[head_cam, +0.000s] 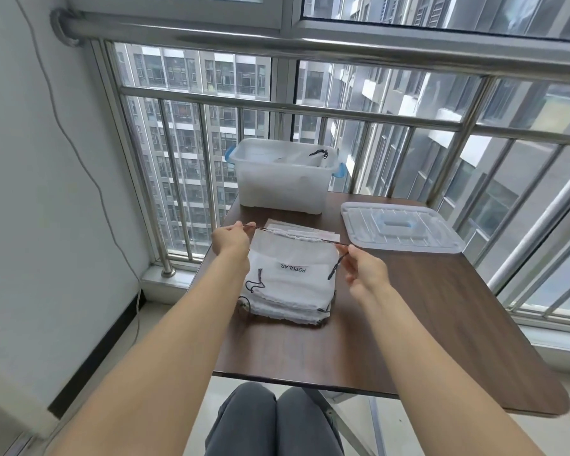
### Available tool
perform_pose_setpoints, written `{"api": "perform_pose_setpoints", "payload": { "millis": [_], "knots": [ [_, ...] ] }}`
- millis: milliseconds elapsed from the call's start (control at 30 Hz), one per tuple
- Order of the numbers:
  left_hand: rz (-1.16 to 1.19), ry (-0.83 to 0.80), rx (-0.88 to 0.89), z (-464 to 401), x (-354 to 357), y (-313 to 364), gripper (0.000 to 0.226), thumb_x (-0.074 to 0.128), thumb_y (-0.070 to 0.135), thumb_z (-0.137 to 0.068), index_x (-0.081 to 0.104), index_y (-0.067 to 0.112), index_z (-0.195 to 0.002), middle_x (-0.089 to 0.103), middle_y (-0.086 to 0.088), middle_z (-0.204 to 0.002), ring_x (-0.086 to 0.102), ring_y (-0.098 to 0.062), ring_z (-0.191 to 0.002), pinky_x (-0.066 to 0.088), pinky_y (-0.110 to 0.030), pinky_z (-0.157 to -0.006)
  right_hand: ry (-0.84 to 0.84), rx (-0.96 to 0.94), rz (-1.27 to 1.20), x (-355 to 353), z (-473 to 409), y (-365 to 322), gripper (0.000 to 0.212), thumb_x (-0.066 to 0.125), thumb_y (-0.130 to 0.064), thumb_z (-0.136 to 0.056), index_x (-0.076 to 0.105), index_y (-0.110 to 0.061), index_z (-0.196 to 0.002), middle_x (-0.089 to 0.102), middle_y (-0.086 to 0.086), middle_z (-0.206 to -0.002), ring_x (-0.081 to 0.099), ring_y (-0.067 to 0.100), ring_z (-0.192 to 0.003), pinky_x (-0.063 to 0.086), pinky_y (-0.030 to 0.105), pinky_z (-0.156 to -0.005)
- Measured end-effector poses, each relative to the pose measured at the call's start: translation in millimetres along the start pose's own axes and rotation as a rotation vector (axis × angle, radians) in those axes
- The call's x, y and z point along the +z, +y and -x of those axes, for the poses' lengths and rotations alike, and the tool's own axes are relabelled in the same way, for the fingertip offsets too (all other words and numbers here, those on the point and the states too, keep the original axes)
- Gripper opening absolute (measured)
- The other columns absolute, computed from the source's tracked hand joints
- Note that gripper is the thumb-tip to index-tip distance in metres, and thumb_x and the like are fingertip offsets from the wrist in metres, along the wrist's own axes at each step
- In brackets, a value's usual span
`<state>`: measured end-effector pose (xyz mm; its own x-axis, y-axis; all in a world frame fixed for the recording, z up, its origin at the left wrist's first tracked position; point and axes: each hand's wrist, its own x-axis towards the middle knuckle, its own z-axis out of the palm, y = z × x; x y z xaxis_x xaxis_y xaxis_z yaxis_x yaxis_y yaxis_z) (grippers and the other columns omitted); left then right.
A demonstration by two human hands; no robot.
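Thin white fabric drawstring pouch (292, 253) hangs between the fingers, light and limp, so its dark cord (326, 241) is the hold (cloth alone would crumple). Left hand (229, 240) and right hand (364, 269) each pinch a cord end, just above the stack of matching pouches (290, 301).

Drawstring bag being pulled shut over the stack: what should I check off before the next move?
1. Left hand pinches one end of the cord: ok.
2. Right hand pinches the other end: ok.
3. Drawstring bag mouth fully cinched: not ok, it spans nearly the bag's width.
4. Storage box open to receive it: ok; the lid lies off, on the table.
5. Stack of bags underneath tidy: ok.
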<state>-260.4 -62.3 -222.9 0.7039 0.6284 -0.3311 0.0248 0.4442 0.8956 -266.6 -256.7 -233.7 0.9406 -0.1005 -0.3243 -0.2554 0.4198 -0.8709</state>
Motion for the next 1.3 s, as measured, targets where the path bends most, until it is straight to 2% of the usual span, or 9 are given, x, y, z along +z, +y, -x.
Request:
{"api": "perform_pose_setpoints", "payload": {
  "millis": [133, 200, 367, 500, 633, 733, 967, 1133, 1300],
  "knots": [
    [0.072, -0.211, -0.135, 4.2, -3.9, -2.1, 0.023, 0.031, 0.014, -0.103, 0.039, 0.011, -0.081, 0.068, 0.000, -0.069, 0.025, -0.004, -0.026, 0.016, -0.012, -0.028, -0.108, 0.041, -0.341, 0.6, 8.0, -3.9, 0.022, 0.038, 0.002, -0.095, 0.051, -0.003, -0.079, 0.067, 0.003, -0.051, 0.051, 0.001, -0.034, 0.033, 0.010, -0.031],
    [0.191, -0.302, -0.213, 3.4, -8.2, -1.3, 0.028, 0.026, 0.014, -0.104, 0.037, 0.012, -0.079, 0.062, -0.002, -0.080, 0.029, -0.001, -0.026, 0.016, -0.012, -0.027, -0.145, 0.060, -0.468, -0.1, 9.1, -8.9, 0.020, 0.036, 0.004, -0.095, 0.050, 0.002, -0.081, 0.067, 0.011, -0.056, 0.062, 0.005, -0.043, 0.042, 0.010, -0.036],
    [0.343, -0.284, -0.249, -7.8, -13.1, -0.3, 0.030, 0.022, 0.010, -0.104, 0.034, 0.014, -0.076, 0.042, 0.002, -0.070, 0.029, -0.001, -0.024, 0.020, -0.011, -0.027, -0.180, 0.040, -0.596, -4.7, 1.2, -14.2, 0.026, 0.028, 0.007, -0.096, 0.049, 0.005, -0.080, 0.067, 0.022, -0.065, 0.070, 0.022, -0.058, 0.056, 0.021, -0.050],
    [0.000, -0.346, -0.040, 0.2, -11.7, 0.0, 0.029, 0.035, 0.010, -0.101, 0.038, 0.016, -0.073, 0.030, 0.002, -0.062, 0.028, -0.002, -0.032, 0.025, -0.013, -0.035, -0.157, -0.142, -0.206, -2.6, 0.5, -10.6, 0.018, 0.043, -0.005, -0.097, 0.048, -0.005, -0.080, 0.058, 0.012, -0.070, 0.063, 0.012, -0.054, 0.055, 0.018, -0.059],
    [-0.667, -0.489, 0.362, 13.0, -15.1, 3.4, 0.027, 0.066, 0.033, -0.086, 0.058, 0.007, -0.088, 0.042, 0.003, -0.065, 0.038, -0.011, -0.057, 0.035, -0.022, -0.056, -0.181, -0.555, 0.821, -7.2, 5.2, -14.1, 0.024, 0.071, -0.024, -0.081, 0.053, -0.013, -0.091, 0.060, 0.003, -0.074, 0.060, 0.013, -0.064, 0.050, 0.025, -0.071],
    [-1.002, -0.506, 0.652, 16.1, -16.2, 4.9, 0.031, 0.074, 0.034, -0.078, 0.060, 0.008, -0.087, 0.041, 0.007, -0.064, 0.037, -0.007, -0.058, 0.030, -0.019, -0.055, -0.192, -0.739, 1.234, -6.3, 5.0, -16.5, 0.021, 0.073, -0.017, -0.079, 0.067, -0.008, -0.097, 0.055, 0.005, -0.083, 0.055, 0.017, -0.076, 0.048, 0.027, -0.078],
    [-1.219, -0.434, 0.859, 16.6, -14.8, 3.6, 0.032, 0.071, 0.034, -0.080, 0.057, 0.005, -0.079, 0.050, -0.004, -0.082, 0.046, -0.017, -0.079, 0.030, -0.018, -0.065, -0.001, -0.843, 1.477, -1.2, 15.1, -12.9, 0.023, 0.061, -0.025, -0.089, 0.067, -0.003, -0.091, 0.056, 0.009, -0.093, 0.058, 0.025, -0.087, 0.050, 0.035, -0.075],
    [-1.188, -0.362, 0.793, 13.3, -13.2, 2.3, 0.051, 0.070, 0.042, -0.078, 0.040, 0.010, -0.053, 0.042, 0.001, -0.062, 0.042, -0.017, -0.065, 0.037, -0.028, -0.064, 0.023, -0.829, 1.543, 5.8, 16.0, -13.5, 0.028, 0.052, -0.027, -0.094, 0.064, -0.001, -0.096, 0.056, 0.012, -0.098, 0.058, 0.030, -0.093, 0.050, 0.039, -0.077],
    [-1.218, -0.355, 0.778, 13.4, -15.2, 3.8, 0.060, 0.066, 0.039, -0.084, 0.029, 0.009, -0.046, 0.032, 0.000, -0.053, 0.027, -0.016, -0.050, 0.031, -0.031, -0.058, 0.007, -0.846, 1.585, 5.5, 15.1, -11.7, 0.029, 0.049, -0.027, -0.096, 0.060, -0.001, -0.098, 0.054, 0.011, -0.101, 0.057, 0.030, -0.092, 0.045, 0.036, -0.072]
  ]
}}
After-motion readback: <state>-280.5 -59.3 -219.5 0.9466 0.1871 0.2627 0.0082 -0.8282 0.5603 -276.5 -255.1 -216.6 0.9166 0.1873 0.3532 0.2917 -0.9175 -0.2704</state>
